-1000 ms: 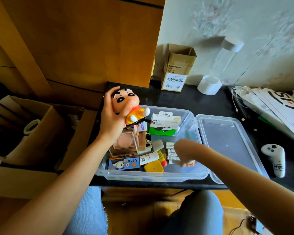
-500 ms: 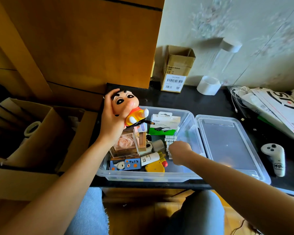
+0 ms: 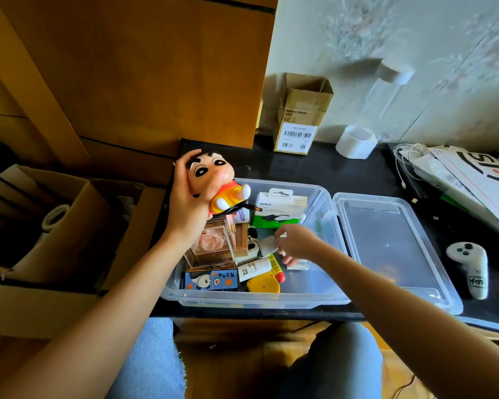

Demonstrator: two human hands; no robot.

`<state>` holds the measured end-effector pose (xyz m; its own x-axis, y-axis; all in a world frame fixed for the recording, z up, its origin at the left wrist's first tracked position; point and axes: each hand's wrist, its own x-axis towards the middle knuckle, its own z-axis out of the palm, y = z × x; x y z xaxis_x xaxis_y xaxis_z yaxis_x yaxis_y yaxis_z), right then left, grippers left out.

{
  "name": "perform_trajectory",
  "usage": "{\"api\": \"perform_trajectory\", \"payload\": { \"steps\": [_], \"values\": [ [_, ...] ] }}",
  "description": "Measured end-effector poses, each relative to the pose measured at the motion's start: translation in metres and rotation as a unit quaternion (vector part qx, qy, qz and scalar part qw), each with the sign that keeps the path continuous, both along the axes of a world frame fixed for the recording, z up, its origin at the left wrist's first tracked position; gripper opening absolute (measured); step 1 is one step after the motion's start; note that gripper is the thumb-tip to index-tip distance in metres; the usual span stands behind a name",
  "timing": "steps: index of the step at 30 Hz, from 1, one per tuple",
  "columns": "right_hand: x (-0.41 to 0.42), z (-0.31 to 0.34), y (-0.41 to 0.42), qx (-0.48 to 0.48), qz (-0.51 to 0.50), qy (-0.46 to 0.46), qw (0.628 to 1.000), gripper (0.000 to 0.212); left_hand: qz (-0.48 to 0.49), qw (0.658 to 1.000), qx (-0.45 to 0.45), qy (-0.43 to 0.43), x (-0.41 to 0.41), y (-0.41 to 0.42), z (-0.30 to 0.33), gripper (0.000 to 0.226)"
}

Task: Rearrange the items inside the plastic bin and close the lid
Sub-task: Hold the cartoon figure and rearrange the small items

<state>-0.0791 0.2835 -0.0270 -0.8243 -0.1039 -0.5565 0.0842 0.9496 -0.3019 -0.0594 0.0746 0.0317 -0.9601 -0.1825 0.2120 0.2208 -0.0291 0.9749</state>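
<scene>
We judge the task mid-way: the bin (image 3: 323, 295) sits open on the worktop (image 3: 314, 171), its lid (image 3: 392, 246) lying beside it on the right, not yet on. Our left hand (image 3: 185, 208) grips a cartoon doll (image 3: 216, 182) above the bin's left end, fingers wrapped round its head. Our right hand (image 3: 296, 244) reaches among the items, its fingers pinching something small we cannot identify. Readable writing: "belkin" on the green-and-white pack (image 3: 280, 208) in the bin, "Made in Vietnam" on the carton (image 3: 300, 116) behind.
</scene>
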Motion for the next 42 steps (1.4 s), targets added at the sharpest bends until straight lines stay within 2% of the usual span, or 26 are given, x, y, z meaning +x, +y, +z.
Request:
{"api": "perform_trajectory", "payload": {
  "steps": [2, 4, 7, 11, 14, 16, 19, 22, 26, 30, 33, 37, 42],
  "values": [
    [0.0, -0.004, -0.005, -0.051, -0.033, 0.031, 0.998, 0.03, 0.0, 1.0, -0.001, -0.002, 0.0, -0.001, -0.001, 0.052],
    [-0.005, -0.006, -0.006, -0.053, -0.029, 0.064, 0.996, 0.026, -0.002, 1.0, -0.003, -0.002, -0.001, -0.001, -0.002, 0.051],
    [-0.018, -0.004, -0.009, 0.022, -0.005, 0.075, 0.997, 0.028, -0.003, 1.0, -0.002, -0.002, -0.001, 0.0, -0.001, 0.056],
    [-0.029, -0.005, -0.026, 0.103, 0.054, 0.089, 0.989, 0.017, -0.005, 1.0, -0.001, 0.001, -0.001, 0.0, -0.001, 0.059],
    [-0.038, -0.006, -0.045, 0.123, 0.085, 0.032, 0.988, 0.02, -0.006, 1.0, 0.002, 0.0, -0.001, 0.001, -0.001, 0.058],
    [-0.044, -0.003, -0.052, 0.123, 0.094, -0.026, 0.988, 0.031, -0.004, 1.0, 0.0, 0.0, -0.001, 0.001, 0.0, 0.058],
    [-0.05, 0.002, -0.049, 0.091, 0.061, -0.127, 0.986, 0.039, 0.0, 1.0, -0.002, 0.0, -0.001, 0.001, 0.0, 0.059],
    [-0.048, -0.002, -0.041, 0.044, 0.025, -0.185, 0.981, 0.034, 0.001, 1.0, -0.005, 0.0, -0.002, 0.0, -0.003, 0.057],
    [-0.047, -0.006, -0.033, 0.003, 0.071, -0.152, 0.986, 0.042, 0.0, 1.0, -0.01, 0.009, -0.004, -0.001, -0.007, 0.052],
    [-0.037, 0.004, -0.024, 0.071, 0.186, 0.016, 0.98, 0.042, -0.007, 1.0, -0.021, 0.005, -0.005, 0.001, -0.012, 0.054],
    [-0.025, 0.024, -0.006, 0.05, 0.146, 0.11, 0.982, 0.036, -0.011, 0.999, -0.033, 0.009, -0.005, 0.0, -0.013, 0.053],
    [0.001, 0.044, 0.02, 0.137, 0.183, 0.087, 0.97, 0.035, -0.013, 1.0, -0.021, 0.017, -0.005, 0.0, -0.014, 0.053],
    [0.025, 0.022, 0.015, 0.222, 0.214, 0.046, 0.95, 0.034, -0.017, 1.0, -0.012, 0.014, -0.005, 0.001, -0.014, 0.061]
  ]
}}
